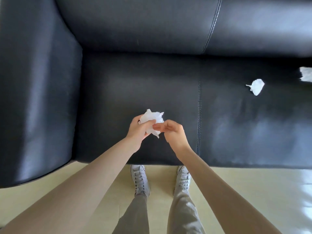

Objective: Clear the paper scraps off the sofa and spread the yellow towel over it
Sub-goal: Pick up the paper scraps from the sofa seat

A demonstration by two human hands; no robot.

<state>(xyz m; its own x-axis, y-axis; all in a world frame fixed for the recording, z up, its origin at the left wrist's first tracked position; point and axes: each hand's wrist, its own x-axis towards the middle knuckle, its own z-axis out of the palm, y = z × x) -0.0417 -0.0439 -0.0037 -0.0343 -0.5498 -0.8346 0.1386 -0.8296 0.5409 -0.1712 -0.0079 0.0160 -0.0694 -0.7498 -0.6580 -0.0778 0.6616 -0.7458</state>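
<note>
A black leather sofa (168, 78) fills the upper part of the view. My left hand (139, 130) grips a crumpled wad of white paper scraps (152, 118) above the front of the seat. My right hand (172, 132) is right beside it, fingers curled, fingertips touching the lower edge of the wad. Another crumpled white scrap (256, 86) lies on the seat to the right. A further white scrap (306, 76) shows at the right frame edge, partly cut off. No yellow towel is in view.
The sofa's left armrest (37, 98) rises beside the seat. A stitched seam (199, 115) divides the seat cushions. Pale glossy floor (253, 186) runs in front of the sofa, where my two white sneakers (141, 179) stand close to its front edge.
</note>
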